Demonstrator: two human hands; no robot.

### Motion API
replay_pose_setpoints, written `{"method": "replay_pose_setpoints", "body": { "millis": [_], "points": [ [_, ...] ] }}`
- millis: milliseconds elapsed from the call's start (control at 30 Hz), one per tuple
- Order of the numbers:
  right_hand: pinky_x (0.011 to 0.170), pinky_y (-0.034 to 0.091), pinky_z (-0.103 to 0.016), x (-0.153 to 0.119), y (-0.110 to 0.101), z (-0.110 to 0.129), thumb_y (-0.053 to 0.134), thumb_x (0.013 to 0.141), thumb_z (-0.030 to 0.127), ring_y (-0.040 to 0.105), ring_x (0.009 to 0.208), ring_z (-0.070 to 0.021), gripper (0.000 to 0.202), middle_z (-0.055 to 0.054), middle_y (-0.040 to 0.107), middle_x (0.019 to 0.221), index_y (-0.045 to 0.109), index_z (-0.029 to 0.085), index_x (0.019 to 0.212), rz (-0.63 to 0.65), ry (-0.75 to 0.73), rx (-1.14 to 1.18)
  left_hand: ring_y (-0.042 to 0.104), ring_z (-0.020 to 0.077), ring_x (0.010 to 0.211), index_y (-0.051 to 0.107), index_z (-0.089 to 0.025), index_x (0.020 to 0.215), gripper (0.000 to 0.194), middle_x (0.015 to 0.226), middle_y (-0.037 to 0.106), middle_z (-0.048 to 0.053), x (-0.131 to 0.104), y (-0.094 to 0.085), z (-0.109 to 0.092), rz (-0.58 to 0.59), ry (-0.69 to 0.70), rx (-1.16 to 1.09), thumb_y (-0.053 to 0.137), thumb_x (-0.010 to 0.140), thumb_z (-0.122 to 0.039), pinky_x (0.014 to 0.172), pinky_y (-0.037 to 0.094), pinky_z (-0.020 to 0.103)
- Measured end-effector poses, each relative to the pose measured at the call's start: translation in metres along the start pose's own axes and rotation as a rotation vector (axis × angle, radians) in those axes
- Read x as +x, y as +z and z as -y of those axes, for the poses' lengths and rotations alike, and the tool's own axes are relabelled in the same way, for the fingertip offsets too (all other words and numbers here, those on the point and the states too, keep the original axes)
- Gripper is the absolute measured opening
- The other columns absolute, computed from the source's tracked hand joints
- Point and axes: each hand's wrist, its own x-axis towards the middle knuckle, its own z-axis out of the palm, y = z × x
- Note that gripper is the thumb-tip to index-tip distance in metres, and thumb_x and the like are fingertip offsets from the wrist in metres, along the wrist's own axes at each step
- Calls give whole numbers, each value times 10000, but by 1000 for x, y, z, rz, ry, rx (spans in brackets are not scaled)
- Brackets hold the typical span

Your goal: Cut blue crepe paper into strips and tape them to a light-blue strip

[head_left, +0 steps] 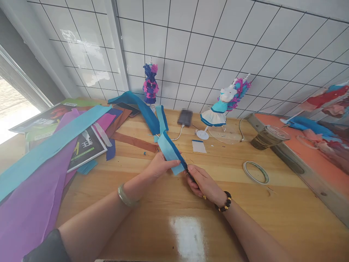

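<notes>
My left hand [163,165] pinches a light blue crepe paper strip [169,151] near its front end, thumb on top and fingers underneath. A darker blue band runs along the strip's right edge, and the strip trails away toward the wall in folds. My right hand [200,182] is closed round dark scissors [191,175], mostly hidden in the fingers. Their tip meets the dark blue edge close to my left thumb. Beyond the strip, a wider teal paper length [141,109] curves over the table. A brown paper strip [135,141] lies flat to its left.
Crepe paper sheets [46,185] and magazines [89,149] pile up at left. Two small dressed figures, one purple [150,85] and one white and blue [218,103], stand by the tiled wall. A tape roll [256,172] and a brown cup [265,138] are at right.
</notes>
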Motion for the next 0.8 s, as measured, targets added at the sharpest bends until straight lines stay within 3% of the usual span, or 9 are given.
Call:
{"method": "replay_pose_setpoints", "body": {
  "millis": [800],
  "points": [
    [263, 202, -151, 2, -1, -3, 361, 817, 597, 214, 287, -31, 407, 114, 298, 430, 382, 203, 716, -22, 19, -14, 629, 201, 822, 651, -146, 948, 407, 912, 689, 69, 1, 0, -1, 3, 0, 31, 757, 587, -299, 776, 484, 327]
  ]
}}
